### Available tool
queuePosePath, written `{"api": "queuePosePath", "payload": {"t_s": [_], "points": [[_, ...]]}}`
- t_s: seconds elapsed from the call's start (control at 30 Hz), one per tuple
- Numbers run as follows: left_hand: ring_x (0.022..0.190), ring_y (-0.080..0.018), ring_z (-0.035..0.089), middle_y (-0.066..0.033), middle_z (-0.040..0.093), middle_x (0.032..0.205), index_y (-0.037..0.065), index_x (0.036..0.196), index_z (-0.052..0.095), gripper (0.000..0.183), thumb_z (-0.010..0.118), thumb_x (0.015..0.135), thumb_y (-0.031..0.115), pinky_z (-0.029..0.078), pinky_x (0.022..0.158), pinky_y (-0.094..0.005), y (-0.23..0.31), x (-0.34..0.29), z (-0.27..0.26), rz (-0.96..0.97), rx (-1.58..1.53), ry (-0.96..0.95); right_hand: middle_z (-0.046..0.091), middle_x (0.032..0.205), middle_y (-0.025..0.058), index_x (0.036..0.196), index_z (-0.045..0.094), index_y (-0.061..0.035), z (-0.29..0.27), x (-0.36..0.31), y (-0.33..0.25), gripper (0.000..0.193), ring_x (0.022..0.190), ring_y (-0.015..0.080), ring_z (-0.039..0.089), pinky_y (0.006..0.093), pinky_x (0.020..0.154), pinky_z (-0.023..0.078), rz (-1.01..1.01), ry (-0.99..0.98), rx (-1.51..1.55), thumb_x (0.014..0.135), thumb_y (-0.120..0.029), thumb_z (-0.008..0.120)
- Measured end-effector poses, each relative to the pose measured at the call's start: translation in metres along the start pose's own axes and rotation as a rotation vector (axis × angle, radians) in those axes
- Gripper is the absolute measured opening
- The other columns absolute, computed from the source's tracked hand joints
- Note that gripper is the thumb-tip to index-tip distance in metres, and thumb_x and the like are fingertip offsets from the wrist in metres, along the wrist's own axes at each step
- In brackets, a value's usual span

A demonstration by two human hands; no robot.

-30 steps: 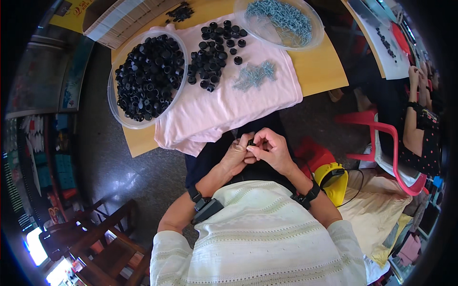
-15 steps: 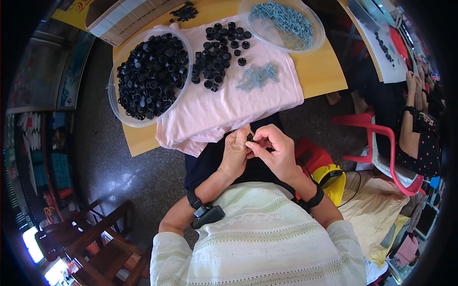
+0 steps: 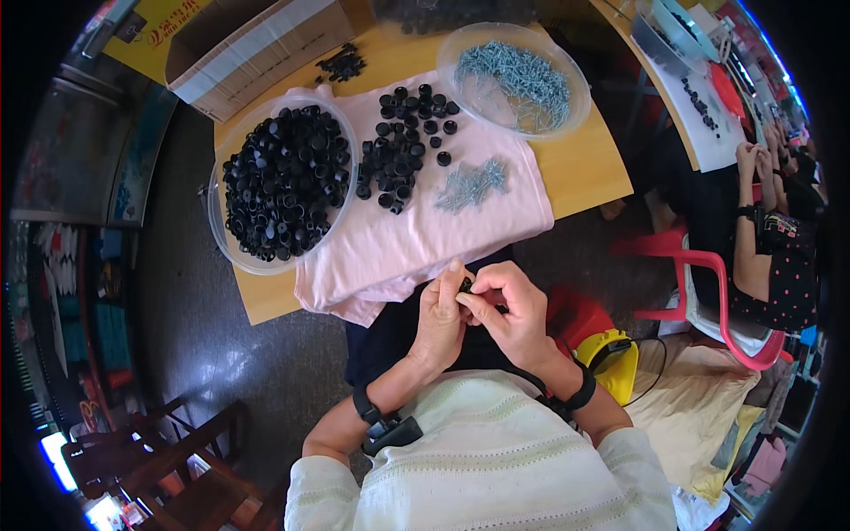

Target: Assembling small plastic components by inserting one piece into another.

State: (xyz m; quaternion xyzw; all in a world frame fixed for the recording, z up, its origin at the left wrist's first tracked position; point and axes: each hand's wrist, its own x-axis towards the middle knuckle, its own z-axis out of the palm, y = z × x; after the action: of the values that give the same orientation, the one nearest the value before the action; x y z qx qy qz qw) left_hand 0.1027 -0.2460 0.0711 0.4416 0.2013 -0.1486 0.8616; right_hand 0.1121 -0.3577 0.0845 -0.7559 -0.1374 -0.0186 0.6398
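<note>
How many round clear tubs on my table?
2: the left tub, holding black caps, and the upper-right tub, holding silvery pieces. The dark shape at top could be another.

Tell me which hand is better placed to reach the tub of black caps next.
Probably the left hand: the tub stands on that side, and the right hand is farther off. Both hold a small black piece.

open cardboard box upper left, yellow panel beside it, dark wooden chair lower left, shiny dark floor, red plastic chair at right, co-worker in dotted dark top, yellow plastic item next to cream cloth
</note>
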Motion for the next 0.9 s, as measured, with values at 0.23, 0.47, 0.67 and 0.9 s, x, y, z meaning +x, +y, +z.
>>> {"api": "queuePosePath", "payload": {"t_s": [0.23, 0.47, 0.67, 0.9], "points": [[0.058, -0.0067, 0.047, 0.0000, 0.050, 0.066, 0.005, 0.087, 0.055, 0.041, 0.041, 0.095, 0.043, 0.038, 0.054, -0.0206, 0.017, 0.004, -0.009, 0.015, 0.247, -0.147, 0.055, 0.077, 0.0059, 0.086, 0.052, 0.0001, -0.010, 0.008, -0.003, 0.017, 0.063, 0.0080, 0.056, 0.0207, 0.054, 0.047, 0.089, -0.044, 0.121, 0.078, 0.003, 0.066], [0.077, -0.0090, 0.052, -0.0056, 0.059, 0.096, 0.001, 0.111, 0.054, 0.028, 0.048, 0.094, 0.022, 0.044, 0.075, -0.0229, 0.036, 0.002, -0.009, 0.225, 0.209, -0.259, 0.056, 0.081, 0.0048, 0.092, 0.052, 0.0011, -0.022, 0.019, -0.012, 0.018, 0.067, 0.0069, 0.057, 0.0195, 0.058, 0.050, 0.134, -0.026, 0.242, 0.080, 0.002, 0.065], [0.085, -0.0101, 0.056, -0.0064, 0.060, 0.104, 0.001, 0.114, 0.055, 0.027, 0.058, 0.087, 0.007, 0.046, 0.078, -0.0246, 0.038, 0.012, -0.025, 0.165, 0.130, -0.354, 0.057, 0.086, 0.0066, 0.104, 0.058, -0.0018, -0.024, 0.025, -0.020, 0.030, 0.070, 0.0103, 0.060, 0.0215, 0.061, 0.051, -0.090, -0.050, -0.044, 0.076, 0.003, 0.067], [0.083, -0.0104, 0.057, -0.0056, 0.061, 0.101, -0.001, 0.112, 0.056, 0.026, 0.057, 0.088, 0.007, 0.047, 0.078, -0.0243, 0.043, 0.009, -0.015, 0.191, 0.139, -0.287, 0.061, 0.092, 0.0107, 0.101, 0.061, 0.0009, -0.023, 0.025, -0.017, 0.029, 0.075, 0.0199, 0.063, 0.0267, 0.065, 0.052, -0.299, 0.020, -0.260, 0.073, 0.004, 0.067]]}}
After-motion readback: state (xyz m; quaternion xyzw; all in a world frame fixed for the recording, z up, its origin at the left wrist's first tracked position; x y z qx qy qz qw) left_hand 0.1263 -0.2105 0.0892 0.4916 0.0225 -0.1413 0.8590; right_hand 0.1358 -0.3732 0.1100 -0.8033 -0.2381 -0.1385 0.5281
